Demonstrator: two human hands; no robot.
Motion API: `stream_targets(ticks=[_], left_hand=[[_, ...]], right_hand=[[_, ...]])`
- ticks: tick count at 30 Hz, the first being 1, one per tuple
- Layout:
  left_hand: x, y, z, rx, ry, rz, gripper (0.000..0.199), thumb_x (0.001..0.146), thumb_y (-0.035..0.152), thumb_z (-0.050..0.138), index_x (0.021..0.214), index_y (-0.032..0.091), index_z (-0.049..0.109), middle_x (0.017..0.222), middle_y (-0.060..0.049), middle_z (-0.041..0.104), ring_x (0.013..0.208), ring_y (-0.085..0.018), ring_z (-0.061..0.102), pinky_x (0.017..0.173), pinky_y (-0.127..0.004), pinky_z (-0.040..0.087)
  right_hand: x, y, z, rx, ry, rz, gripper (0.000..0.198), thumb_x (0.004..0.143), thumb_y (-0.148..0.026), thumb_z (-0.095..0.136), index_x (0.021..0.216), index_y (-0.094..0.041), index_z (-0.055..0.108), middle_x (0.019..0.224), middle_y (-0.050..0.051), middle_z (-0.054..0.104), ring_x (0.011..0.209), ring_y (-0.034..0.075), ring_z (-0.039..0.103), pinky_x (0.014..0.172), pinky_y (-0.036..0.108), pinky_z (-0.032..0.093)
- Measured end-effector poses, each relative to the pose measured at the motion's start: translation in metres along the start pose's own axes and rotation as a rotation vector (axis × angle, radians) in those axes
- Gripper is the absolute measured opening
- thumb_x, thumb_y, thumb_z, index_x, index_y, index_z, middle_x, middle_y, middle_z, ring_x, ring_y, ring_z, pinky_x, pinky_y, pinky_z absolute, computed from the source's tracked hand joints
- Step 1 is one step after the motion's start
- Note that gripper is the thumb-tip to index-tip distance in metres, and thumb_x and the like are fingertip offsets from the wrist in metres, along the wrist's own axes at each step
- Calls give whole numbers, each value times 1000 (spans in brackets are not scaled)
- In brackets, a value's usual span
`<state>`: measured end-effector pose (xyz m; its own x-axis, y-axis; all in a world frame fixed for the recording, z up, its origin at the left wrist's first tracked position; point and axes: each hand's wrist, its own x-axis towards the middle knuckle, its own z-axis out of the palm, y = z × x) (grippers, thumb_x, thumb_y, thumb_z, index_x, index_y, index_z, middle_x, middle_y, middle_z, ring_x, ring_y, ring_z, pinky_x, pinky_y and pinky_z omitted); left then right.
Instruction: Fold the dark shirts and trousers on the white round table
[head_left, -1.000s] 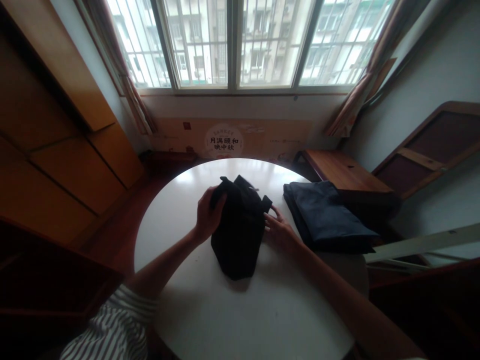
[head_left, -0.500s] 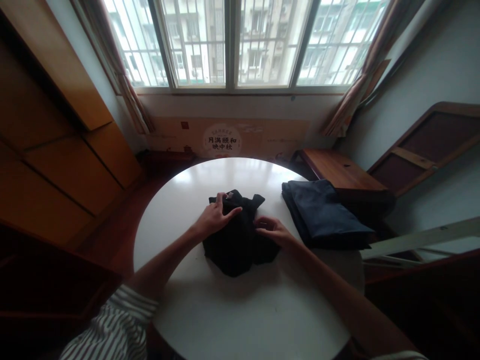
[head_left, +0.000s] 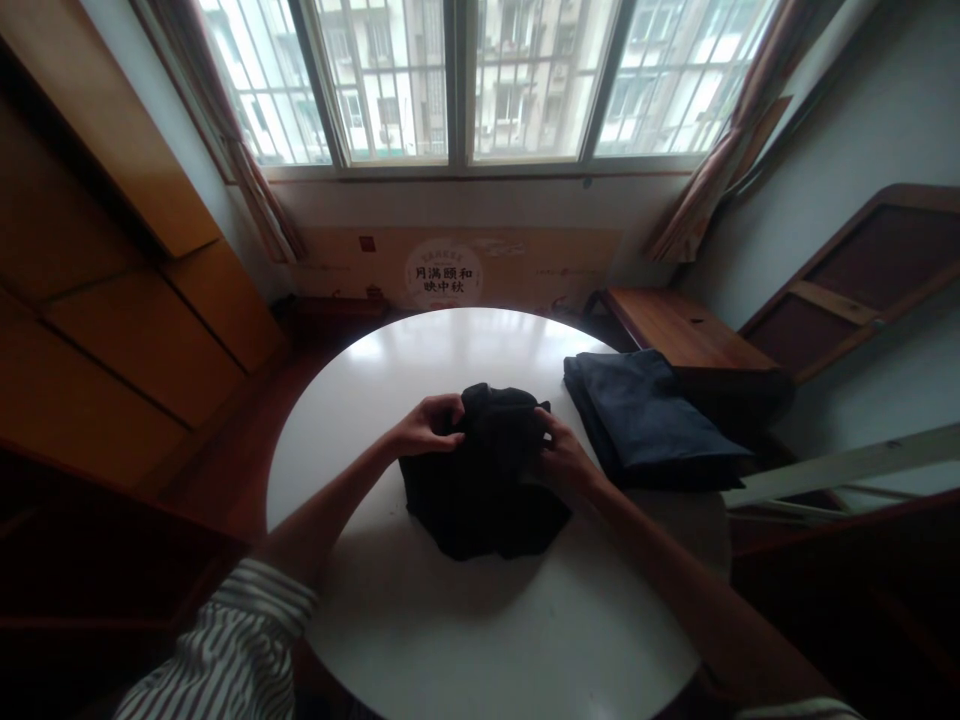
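Note:
A crumpled black garment [head_left: 480, 490] lies on the white round table [head_left: 487, 630]; its exact kind is hard to make out in the dark folds. On its upper left edge, my left hand [head_left: 429, 425] pinches the cloth between thumb and bent fingers. My right hand [head_left: 561, 450] grips the upper right edge of the same cloth, with the thumb partly hidden. Between the two hands the top edge of the fabric is bunched up.
A folded dark navy cloth stack [head_left: 652, 420] sits at the table's right edge. Beyond it stands a low wooden table [head_left: 682, 325]. Wooden cabinets [head_left: 142, 350] line the left side, and a barred window [head_left: 457, 80] is ahead.
My left hand has moved from on top of the garment to its left edge. My right hand has risen to the upper right edge. The garment's top is now spread between them.

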<state>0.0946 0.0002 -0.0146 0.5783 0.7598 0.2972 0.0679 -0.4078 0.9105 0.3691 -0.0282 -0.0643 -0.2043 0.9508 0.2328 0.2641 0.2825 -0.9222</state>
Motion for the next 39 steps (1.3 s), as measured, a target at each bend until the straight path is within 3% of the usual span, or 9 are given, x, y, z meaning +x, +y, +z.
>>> stream_targets(ticks=[4,8,10,16,20,24,31,36,39], left_hand=[[7,-12,-11,-117,431,-9,31,66,22,72,80,20,45,69,7,42,54,-6,36,47,-17,28],[14,-24,-25,-190,695,-224,33,70,19,66,100,20,54,72,5,55,52,-8,47,47,-18,37],[15,-23,-26,-318,620,-287,37,72,21,65,108,18,56,78,1,63,59,-11,57,54,-21,45],[8,1,1,-643,308,-241,39,74,20,70,113,18,64,91,-3,71,76,-17,66,74,-27,51],[-1,14,22,-695,108,-197,28,73,19,75,100,19,67,88,-2,68,76,-15,63,72,-25,48],[-5,20,28,-530,-64,-134,23,70,22,81,84,15,65,83,-2,61,73,-12,57,67,-22,44],[-24,60,24,-277,-273,49,30,82,31,71,107,16,65,100,-9,63,88,-18,60,75,-25,48],[-66,120,-2,-51,-593,42,24,89,28,57,105,18,71,92,-10,71,83,-21,67,75,-30,53],[-59,131,-32,157,-309,30,21,86,26,63,104,21,73,92,-9,72,85,-23,68,77,-32,54]], right_hand=[[-6,-11,-12,-17,-258,-35,23,76,-37,72,68,-16,68,76,5,65,71,17,62,64,27,52],[-14,-24,-20,299,-971,208,50,68,-58,79,87,-13,71,72,7,71,64,20,67,61,31,55],[-15,-25,-17,310,-858,238,57,73,-63,72,97,-12,70,67,7,70,58,20,67,55,30,54],[-2,-14,-7,-36,76,-20,39,80,-53,71,93,-17,70,78,6,68,70,18,65,61,29,55],[-3,-7,-5,57,-131,-32,70,71,-44,80,132,-24,53,114,10,67,102,25,65,83,39,57],[-12,-4,4,164,-194,-35,97,73,-45,77,152,-28,23,105,7,68,89,23,68,78,39,57],[-17,-29,10,195,-288,-136,51,80,-50,72,116,-16,62,89,6,69,79,19,65,69,29,53],[-38,-85,-8,-50,-687,-262,25,83,-40,72,83,-15,72,70,4,70,63,16,65,59,24,49],[-25,-120,-19,-136,-477,-266,24,87,-40,67,86,-17,75,71,6,73,63,19,68,60,27,52]])
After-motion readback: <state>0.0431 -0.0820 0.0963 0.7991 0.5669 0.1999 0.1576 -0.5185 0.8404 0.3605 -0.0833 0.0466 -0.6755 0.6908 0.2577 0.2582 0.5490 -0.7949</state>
